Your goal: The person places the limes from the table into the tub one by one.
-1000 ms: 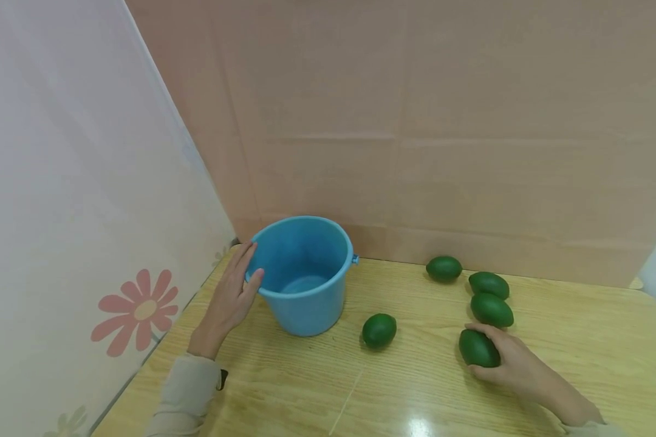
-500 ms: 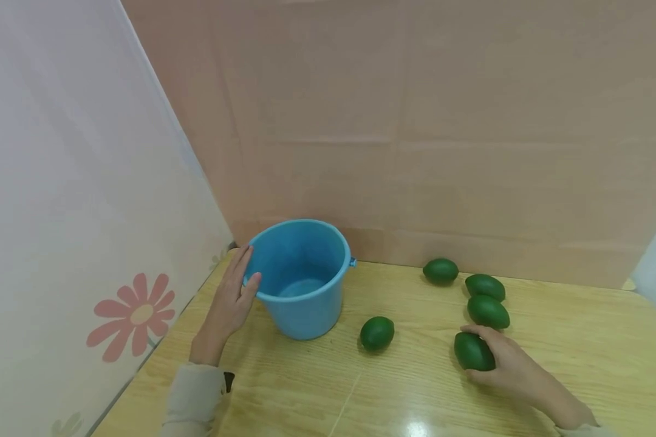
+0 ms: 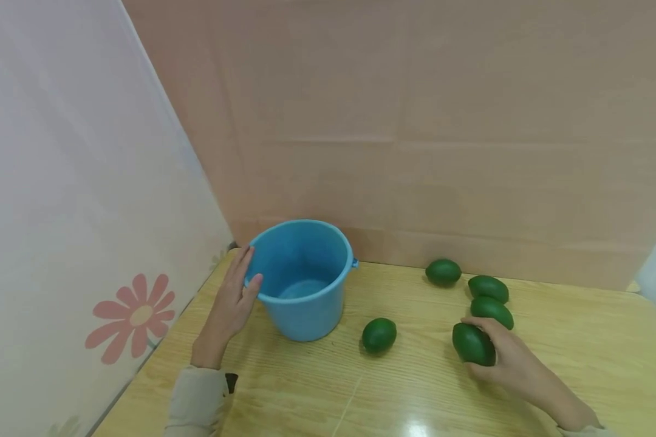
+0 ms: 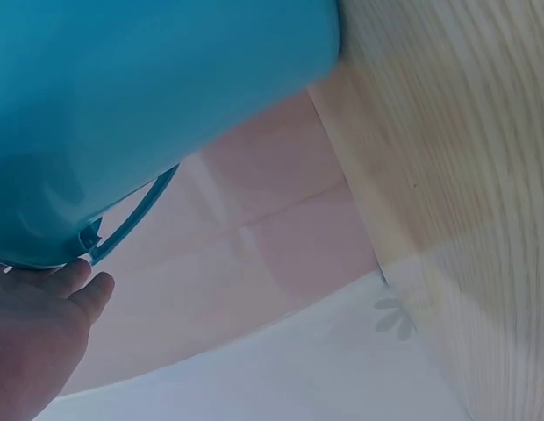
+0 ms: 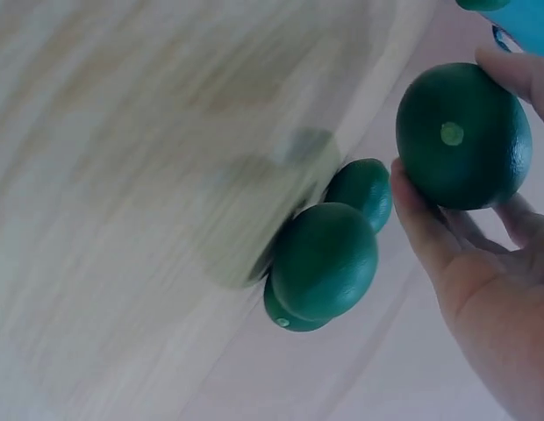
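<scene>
Fingers [image 3: 483,325] of the right hand [image 3: 514,364] have brought their green fruit [image 3: 472,343] slightly higher in the head view over the last half second. They grasp it with the thumb, and the right wrist view shows it raised off the tabletop [image 3: 579,340]. Just behind it lie a second fruit [image 3: 492,311] and a third fruit [image 3: 489,288], with a fourth fruit [image 3: 443,272] near the tan backdrop [image 3: 443,121]. A fifth fruit [image 3: 379,335] sits alone between the right hand and an upright blue bucket [image 3: 306,318]. At the bucket's left rim, the left hand [image 3: 232,300] rests with extended fingers.
</scene>
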### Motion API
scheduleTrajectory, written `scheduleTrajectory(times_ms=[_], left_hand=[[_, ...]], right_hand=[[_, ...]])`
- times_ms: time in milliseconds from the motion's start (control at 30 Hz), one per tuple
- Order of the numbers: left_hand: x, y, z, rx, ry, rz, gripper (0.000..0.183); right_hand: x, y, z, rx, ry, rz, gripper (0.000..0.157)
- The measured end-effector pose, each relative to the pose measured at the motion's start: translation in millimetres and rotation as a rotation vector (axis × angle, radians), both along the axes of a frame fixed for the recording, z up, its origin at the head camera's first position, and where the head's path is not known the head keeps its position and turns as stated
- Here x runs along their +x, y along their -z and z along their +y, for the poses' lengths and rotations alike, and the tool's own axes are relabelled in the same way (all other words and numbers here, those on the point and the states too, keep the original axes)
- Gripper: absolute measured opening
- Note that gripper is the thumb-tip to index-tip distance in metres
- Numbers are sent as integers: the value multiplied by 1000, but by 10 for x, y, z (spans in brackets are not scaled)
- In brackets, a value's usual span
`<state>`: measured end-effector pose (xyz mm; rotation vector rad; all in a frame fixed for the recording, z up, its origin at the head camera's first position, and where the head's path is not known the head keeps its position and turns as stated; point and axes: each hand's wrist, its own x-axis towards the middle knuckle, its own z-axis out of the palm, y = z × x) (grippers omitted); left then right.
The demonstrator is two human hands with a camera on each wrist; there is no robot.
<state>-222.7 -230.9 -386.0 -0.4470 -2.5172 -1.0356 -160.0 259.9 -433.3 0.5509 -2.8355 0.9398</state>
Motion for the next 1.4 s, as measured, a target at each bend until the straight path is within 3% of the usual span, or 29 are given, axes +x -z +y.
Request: scheduleTrajectory(times_ms=[300, 900, 1400], left_hand=[[-8, 14, 57, 8, 9, -9, 59], [2, 53, 66, 43, 8, -1, 59], [-16, 4, 32, 29, 9, -3, 59]], right_hand=[[-14, -92, -25, 7, 19, 70, 77], [-109, -226, -195, -16, -56, 221, 72], [-208, -408, -384, -6, -84, 214, 71]])
